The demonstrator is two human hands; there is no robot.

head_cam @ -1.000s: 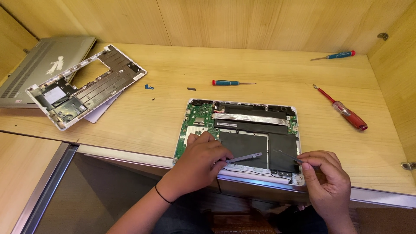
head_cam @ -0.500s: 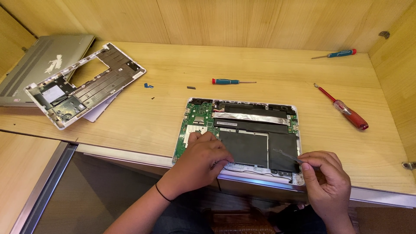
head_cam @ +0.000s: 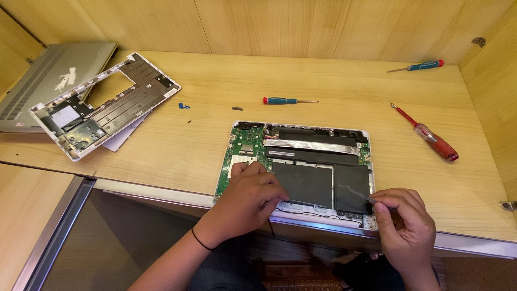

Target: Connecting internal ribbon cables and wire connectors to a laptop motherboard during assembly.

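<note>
an opened laptop base (head_cam: 301, 167) lies flat at the front edge of the pale wooden bench (head_cam: 344, 75), its white plastic shell framing a green circuit board, a strip of crinkled silver foil and a flat matte black battery pack. the left hand (head_cam: 250, 196) rests palm down on the lower left part of the base, fingers curled loosely over the edge of the battery, with nothing visibly gripped; a thin black band circles its wrist. the right hand (head_cam: 404, 223) sits at the front right corner, thumb and fingers pinched closed on a slim grey metal tool (head_cam: 358, 194) whose thin tip slants onto the black battery surface. on the bench behind lie three screwdrivers, well apart: a small one with a teal handle (head_cam: 288, 101), another teal-handled one (head_cam: 417, 67) near the back wall, and a larger one with a ribbed red handle (head_cam: 428, 134) to the right. at the left sits a white keyboard frame (head_cam: 105, 102), turned over to show a dark ribbed underside and a rectangular cutout, partly overlapping a smooth grey metal lid (head_cam: 54, 81). a small blue piece (head_cam: 184, 106) and tiny dark screws lie loose on the grainy wood.
</note>
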